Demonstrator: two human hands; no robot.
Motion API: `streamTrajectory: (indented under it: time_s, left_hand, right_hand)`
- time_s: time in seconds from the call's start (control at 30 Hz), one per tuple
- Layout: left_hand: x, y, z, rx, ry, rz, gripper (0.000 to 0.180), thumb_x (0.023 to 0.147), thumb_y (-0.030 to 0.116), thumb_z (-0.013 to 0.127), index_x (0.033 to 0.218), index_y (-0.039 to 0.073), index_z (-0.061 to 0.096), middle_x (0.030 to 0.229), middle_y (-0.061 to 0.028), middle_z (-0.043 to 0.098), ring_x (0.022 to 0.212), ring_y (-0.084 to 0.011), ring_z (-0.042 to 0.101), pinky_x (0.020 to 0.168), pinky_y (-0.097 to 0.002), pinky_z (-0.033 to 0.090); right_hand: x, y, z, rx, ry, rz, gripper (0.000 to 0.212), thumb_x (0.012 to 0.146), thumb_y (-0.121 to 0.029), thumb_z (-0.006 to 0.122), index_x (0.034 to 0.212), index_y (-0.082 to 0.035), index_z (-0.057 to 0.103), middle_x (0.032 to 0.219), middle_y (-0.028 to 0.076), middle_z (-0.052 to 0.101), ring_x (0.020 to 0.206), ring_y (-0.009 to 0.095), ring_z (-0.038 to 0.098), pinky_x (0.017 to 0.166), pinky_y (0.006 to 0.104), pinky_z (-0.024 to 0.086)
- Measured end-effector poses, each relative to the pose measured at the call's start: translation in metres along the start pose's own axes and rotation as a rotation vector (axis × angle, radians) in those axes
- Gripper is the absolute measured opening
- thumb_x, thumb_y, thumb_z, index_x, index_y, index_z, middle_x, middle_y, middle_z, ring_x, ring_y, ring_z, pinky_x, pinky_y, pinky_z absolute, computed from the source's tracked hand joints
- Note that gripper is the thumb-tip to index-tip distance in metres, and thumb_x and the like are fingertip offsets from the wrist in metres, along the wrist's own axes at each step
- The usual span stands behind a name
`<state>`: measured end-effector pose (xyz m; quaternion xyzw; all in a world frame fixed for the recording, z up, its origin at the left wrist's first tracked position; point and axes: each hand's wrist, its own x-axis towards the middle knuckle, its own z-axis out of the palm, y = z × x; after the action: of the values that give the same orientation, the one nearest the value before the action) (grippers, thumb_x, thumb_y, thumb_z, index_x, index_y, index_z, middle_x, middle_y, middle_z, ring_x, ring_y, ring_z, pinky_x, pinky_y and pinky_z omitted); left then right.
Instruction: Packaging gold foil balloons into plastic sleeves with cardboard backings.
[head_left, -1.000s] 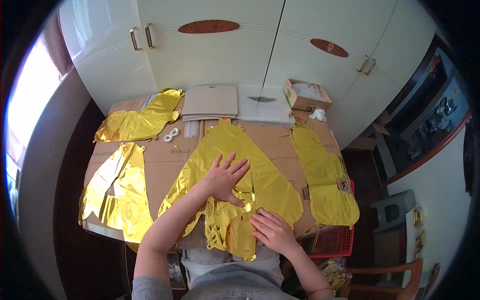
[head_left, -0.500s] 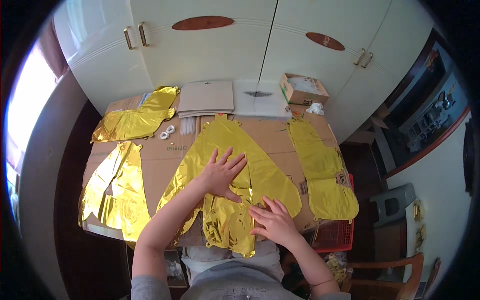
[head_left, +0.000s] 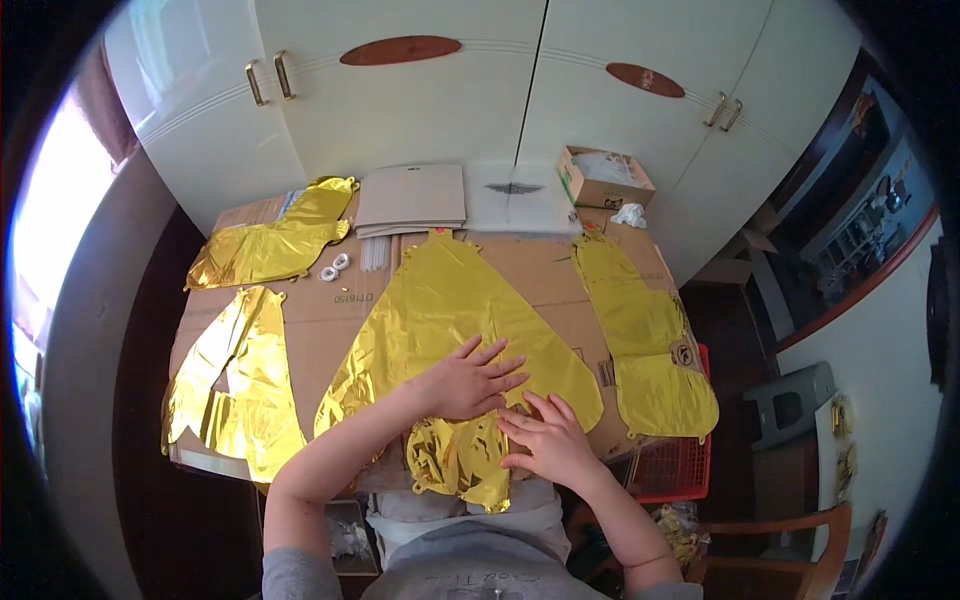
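A large gold foil balloon (head_left: pixel 450 300), flat and roughly triangular, lies in the middle of the cardboard-covered table. My left hand (head_left: pixel 462 385) rests flat over its lower middle, fingers stretched to the right. Just to the right and nearer, my right hand (head_left: pixel 550 440) has its fingers extended over the foil, its fingertips close to the left hand's. Below both hands a crinkled section of gold foil (head_left: pixel 455 462) hangs toward the near edge; whether it belongs to the same balloon is hidden by my hands.
More flat gold balloons lie around: an A-shaped balloon (head_left: pixel 250 400) at left, another balloon (head_left: pixel 265 245) behind it, and a long balloon (head_left: pixel 645 345) at right. Cardboard sheets (head_left: pixel 412 197), white tape rolls (head_left: pixel 335 267) and a small box (head_left: pixel 607 182) stand farther back. A red basket (head_left: pixel 675 472) is below right.
My left hand has slid down and slightly right across the foil, toward my right hand. The right hand has stayed almost in place.
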<state>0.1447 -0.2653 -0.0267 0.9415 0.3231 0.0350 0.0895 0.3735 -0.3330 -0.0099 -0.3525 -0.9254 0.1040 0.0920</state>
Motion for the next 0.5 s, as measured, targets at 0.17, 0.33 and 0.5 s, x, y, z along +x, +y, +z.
streamTrajectory:
  time_s: [0.17, 0.33, 0.5]
  left_hand:
    - [-0.003, 0.003, 0.008, 0.095, 0.056, -0.002, 0.053, 0.098, 0.040, 0.039, 0.148, 0.023, 0.036, 0.154, -0.0031, 0.033, 0.144, -0.0314, 0.025, 0.116, -0.0553, 0.017]
    - [-0.002, 0.005, 0.006, 0.119, 0.057, -0.004, 0.054, 0.098, 0.041, 0.037, 0.148, 0.022, 0.036, 0.155, -0.0021, 0.033, 0.144, -0.0306, 0.025, 0.116, -0.0544, 0.017]
    - [-0.003, 0.003, 0.004, 0.161, 0.057, 0.008, 0.060, 0.096, 0.048, 0.037, 0.149, 0.020, 0.035, 0.155, -0.0022, 0.032, 0.144, -0.0306, 0.025, 0.116, -0.0544, 0.018]
  right_hand:
    - [-0.002, -0.001, 0.000, -0.014, 0.013, -0.008, 0.060, 0.078, -0.055, 0.065, 0.124, -0.017, 0.064, 0.134, -0.003, 0.058, 0.132, 0.030, 0.042, 0.110, 0.0522, 0.031]
    - [-0.003, -0.003, -0.001, -0.050, 0.037, -0.031, 0.056, 0.078, -0.050, 0.068, 0.122, -0.016, 0.065, 0.133, -0.002, 0.058, 0.130, 0.029, 0.044, 0.105, 0.0485, 0.035]
    - [0.000, -0.014, -0.014, -0.046, -0.012, 0.018, 0.051, 0.076, -0.043, 0.072, 0.119, -0.017, 0.066, 0.125, -0.003, 0.057, 0.117, 0.025, 0.048, 0.095, 0.0426, 0.040]
